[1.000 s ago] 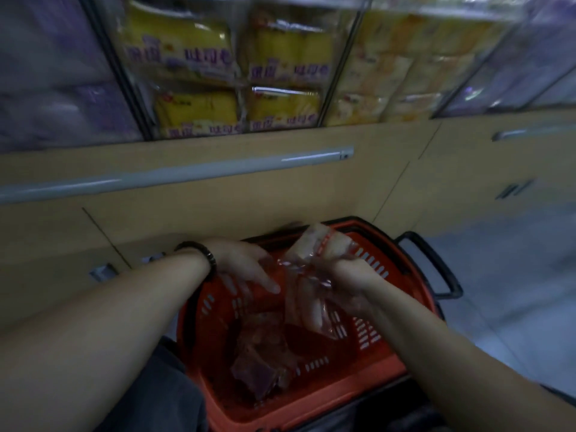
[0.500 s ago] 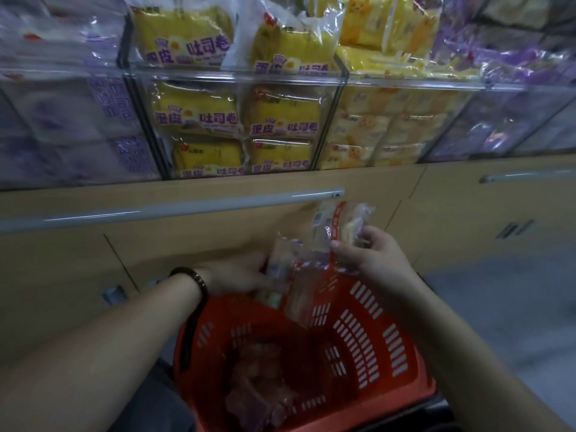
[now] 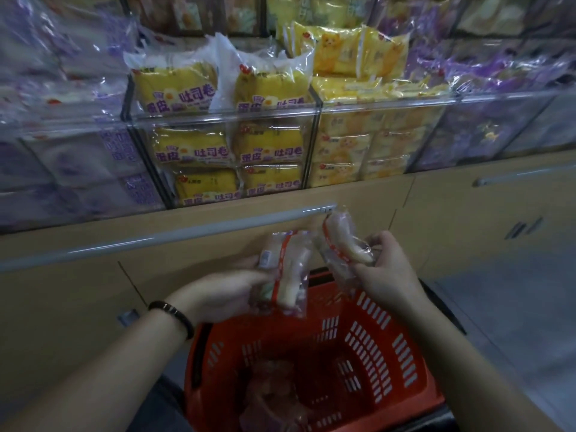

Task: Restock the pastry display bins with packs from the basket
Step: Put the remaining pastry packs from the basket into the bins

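Note:
My left hand [image 3: 224, 291] grips a clear pastry pack with a red stripe [image 3: 288, 272] above the far rim of the red basket [image 3: 374, 353]. My right hand [image 3: 386, 269] holds a second clear pack with a red stripe [image 3: 341, 244], tilted and slightly higher, just right of the first. A few dim packs [image 3: 274, 397] lie at the basket's bottom. Clear display bins [image 3: 224, 120] stand on the counter ahead, filled with yellow pastry packs [image 3: 193, 151].
Bins of purple-wrapped packs stand at the left [image 3: 62, 145] and right [image 3: 486, 132]. A wooden cabinet front [image 3: 93, 291] with a long grey handle bar [image 3: 187, 232] runs below the bins. Grey floor [image 3: 514, 322] lies to the right.
Both hands rose out of the basket with packs. The packs have separated, one in each hand, and my view has tilted up toward the bins.

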### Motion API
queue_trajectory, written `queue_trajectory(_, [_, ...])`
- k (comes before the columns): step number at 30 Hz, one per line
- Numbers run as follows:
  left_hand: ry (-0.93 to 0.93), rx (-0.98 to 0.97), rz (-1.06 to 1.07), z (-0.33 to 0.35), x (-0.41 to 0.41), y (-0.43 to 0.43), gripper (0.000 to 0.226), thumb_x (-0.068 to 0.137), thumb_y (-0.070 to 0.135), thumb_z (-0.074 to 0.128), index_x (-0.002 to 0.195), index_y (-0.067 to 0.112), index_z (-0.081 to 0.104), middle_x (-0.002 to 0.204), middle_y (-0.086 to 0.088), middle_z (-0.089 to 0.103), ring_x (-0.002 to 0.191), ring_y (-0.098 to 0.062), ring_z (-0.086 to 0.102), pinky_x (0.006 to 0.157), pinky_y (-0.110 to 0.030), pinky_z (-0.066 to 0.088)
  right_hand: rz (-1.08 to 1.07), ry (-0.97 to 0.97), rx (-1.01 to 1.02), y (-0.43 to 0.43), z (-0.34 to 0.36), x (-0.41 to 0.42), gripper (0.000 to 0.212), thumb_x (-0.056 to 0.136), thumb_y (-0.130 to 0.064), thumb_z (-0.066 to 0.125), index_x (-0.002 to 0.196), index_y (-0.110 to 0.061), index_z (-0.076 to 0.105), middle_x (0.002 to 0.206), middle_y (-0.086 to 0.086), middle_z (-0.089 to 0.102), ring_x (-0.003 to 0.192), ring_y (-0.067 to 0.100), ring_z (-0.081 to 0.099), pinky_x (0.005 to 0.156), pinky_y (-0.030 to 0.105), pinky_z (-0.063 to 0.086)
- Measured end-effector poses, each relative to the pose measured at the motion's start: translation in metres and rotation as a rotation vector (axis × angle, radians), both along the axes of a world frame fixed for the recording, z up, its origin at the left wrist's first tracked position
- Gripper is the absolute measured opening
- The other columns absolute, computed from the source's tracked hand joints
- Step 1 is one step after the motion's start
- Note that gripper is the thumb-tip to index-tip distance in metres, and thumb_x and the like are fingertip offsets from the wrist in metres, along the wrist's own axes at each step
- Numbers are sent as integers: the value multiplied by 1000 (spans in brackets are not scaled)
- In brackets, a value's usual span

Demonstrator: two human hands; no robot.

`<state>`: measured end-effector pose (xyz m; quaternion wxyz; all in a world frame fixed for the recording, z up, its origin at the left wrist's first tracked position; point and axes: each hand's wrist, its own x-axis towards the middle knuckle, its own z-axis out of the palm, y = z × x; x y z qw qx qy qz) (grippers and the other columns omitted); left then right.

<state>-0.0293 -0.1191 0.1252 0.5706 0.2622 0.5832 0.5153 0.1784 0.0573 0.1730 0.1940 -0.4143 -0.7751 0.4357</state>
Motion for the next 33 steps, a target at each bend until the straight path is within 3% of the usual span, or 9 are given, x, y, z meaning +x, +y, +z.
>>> queue_trajectory(5, [-174, 11, 105, 16, 23, 12, 53, 96, 64, 54, 118, 18, 67, 75, -3, 66, 65, -16, 60, 64, -29, 45, 66, 116, 100, -37, -1, -5, 43, 87, -27, 77, 124, -32, 56, 95, -13, 74, 80, 2, 72, 75, 39, 63])
queue_trajectory(9, [-187, 86, 101, 8, 36, 18, 58, 97, 60, 63, 129, 12, 73, 135, -27, 63, 117, -29, 61, 107, -38, 44, 340, 205, 58, -72, -14, -16, 62, 84, -50, 76, 142, -39, 55, 128, -16, 62, 112, -4, 62, 97, 27, 55])
queue_trajectory(11, [-199, 124, 117, 10, 33, 18, 55, 96, 55, 66, 130, 12, 71, 126, -21, 66, 112, -29, 64, 97, -37, 49, 380, 248, -1, -80, -15, -19, 69, 90, -44, 75, 152, -40, 44, 129, -10, 49, 111, -11, 56, 95, 15, 48])
queue_trajectory(17, [-251, 208, 116, 9, 19, 14, 37, 99, 28, 53, 109, 6, 81, 103, -17, 77, 86, -28, 74, 79, -37, 56, 254, 298, 7, -61, -7, -13, 58, 74, -54, 71, 131, -50, 62, 122, -13, 51, 104, 11, 68, 88, 45, 61])
queue_trajectory(20, [-243, 160, 86, 8, 15, 11, 30, 86, 22, 54, 92, 9, 81, 80, -11, 75, 71, -24, 70, 79, -37, 47, 183, 230, 163, -48, -9, -9, 74, 81, -40, 81, 146, -43, 47, 131, -12, 44, 106, 5, 62, 88, 38, 61])
queue_trajectory(25, [-282, 111, 56, 4, 12, 8, 37, 76, 19, 61, 108, 9, 76, 94, -12, 72, 82, -25, 67, 83, -38, 48, 153, 39, 94, -38, -14, -6, 106, 77, -50, 84, 162, -42, 22, 144, -1, 38, 122, 18, 56, 104, 47, 53])
queue_trajectory(27, [-285, 122, 75, 2, 9, 8, 41, 75, 20, 64, 111, 5, 75, 96, -14, 72, 83, -27, 66, 81, -37, 50, 191, 47, 42, -35, -14, -4, 103, 72, -58, 84, 158, -45, 30, 143, -6, 48, 122, 17, 59, 103, 49, 54])
queue_trajectory(30, [-257, 110, 111, 3, 5, 7, 36, 68, 17, 69, 100, 5, 79, 91, -14, 72, 82, -27, 64, 79, -37, 49, 185, 134, 12, -28, -16, -5, 69, 63, -57, 89, 124, -36, 63, 110, -8, 75, 94, 13, 75, 79, 49, 64])
queue_trajectory(33, [-209, 75, 106, 5, 0, 3, 40, 74, 17, 69, 109, 3, 79, 108, -20, 73, 92, -30, 69, 89, -41, 52, 50, 187, -47, -27, -11, -5, 54, 60, -53, 95, 98, -25, 68, 90, -1, 78, 76, 17, 77, 68, 49, 65])
